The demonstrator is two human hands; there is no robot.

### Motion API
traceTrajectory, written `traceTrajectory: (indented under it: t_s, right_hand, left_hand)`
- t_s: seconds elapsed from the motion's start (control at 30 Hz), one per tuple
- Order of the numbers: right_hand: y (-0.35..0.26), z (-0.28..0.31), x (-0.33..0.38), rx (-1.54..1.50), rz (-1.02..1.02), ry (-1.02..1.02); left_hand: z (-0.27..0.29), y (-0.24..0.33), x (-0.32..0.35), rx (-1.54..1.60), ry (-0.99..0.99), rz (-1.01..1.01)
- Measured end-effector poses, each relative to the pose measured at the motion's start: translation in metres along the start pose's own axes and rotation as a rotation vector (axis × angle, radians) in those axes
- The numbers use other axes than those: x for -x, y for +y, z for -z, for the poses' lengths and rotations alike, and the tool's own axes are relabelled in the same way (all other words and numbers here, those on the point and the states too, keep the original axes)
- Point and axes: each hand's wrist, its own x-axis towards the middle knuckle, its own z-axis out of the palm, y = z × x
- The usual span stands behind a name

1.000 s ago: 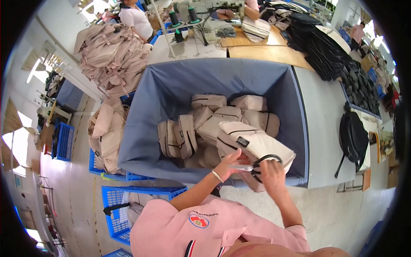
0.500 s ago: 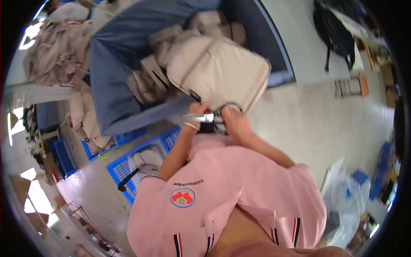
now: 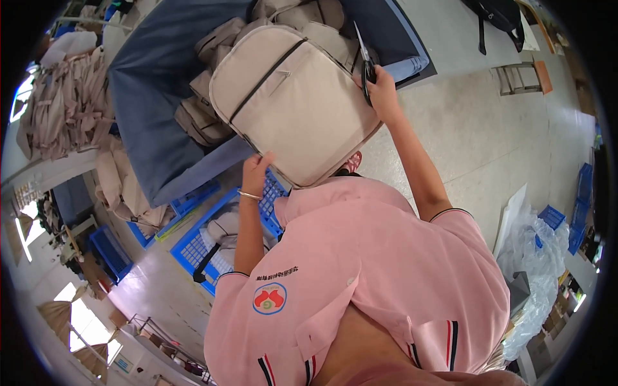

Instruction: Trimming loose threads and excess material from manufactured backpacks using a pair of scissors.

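1. Beige backpack (image 3: 293, 106), big and held out flat in front of the tummy, between left grip (image 3: 255, 172) and right grip (image 3: 382, 90).
2. Left grip pinched tight on the backpack's lower left edge, thumb on top.
3. Right grip curled around black-handled scissors (image 3: 367, 74), right beside the backpack's right edge, blades pointing up and away from the body. Hard to tell about any touch between right grip and backpack.
4. Counting: one backpack held up, one pair of scissors, one bracelet (image 3: 249, 195) on the left wrist, one red-and-white shoe (image 3: 353, 162) peeking out under the backpack.
5. One big blue-grey bin (image 3: 154, 90) behind the backpack. More beige bags (image 3: 201, 125) piled inside, at least four, too bunched up for a full count.
6. At least two blue crates (image 3: 190, 254) on the floor (image 3: 444, 122) near the left arm, one with pale bundles (image 3: 225, 228) inside.
7. Far to the left, one tall heap of pinkish-beige cloth (image 3: 67, 106).
8. Top right, one black backpack (image 3: 499, 19) on the grey table (image 3: 444, 32), and one small stool (image 3: 543, 77) nearby. Crinkly see-through plastic (image 3: 531, 283) beside the pink shirt (image 3: 399, 257).
9. In the way: the held backpack, in front of much of the bin and bags.
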Motion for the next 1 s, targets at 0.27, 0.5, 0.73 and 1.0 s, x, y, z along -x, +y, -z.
traceTrajectory:
  t_s: [0.27,0.5,0.73,1.0]
  right_hand:
    - [0.009,-0.003,0.080,-0.193,-0.148,0.177]
    - [0.004,0.041,0.114,0.338,-0.025,0.128]
    - [-0.004,0.047,0.136,0.667,-0.080,-0.057]
    - [-0.023,0.031,0.110,0.751,-0.071,-0.113]
  left_hand:
    - [-0.015,0.027,-0.028,-0.096,0.427,-0.216]
    - [-0.021,0.032,-0.039,0.135,0.357,-0.195]
    - [-0.023,0.031,-0.038,0.241,0.310,-0.217]
    - [-0.018,0.024,-0.040,0.196,0.313,-0.212]
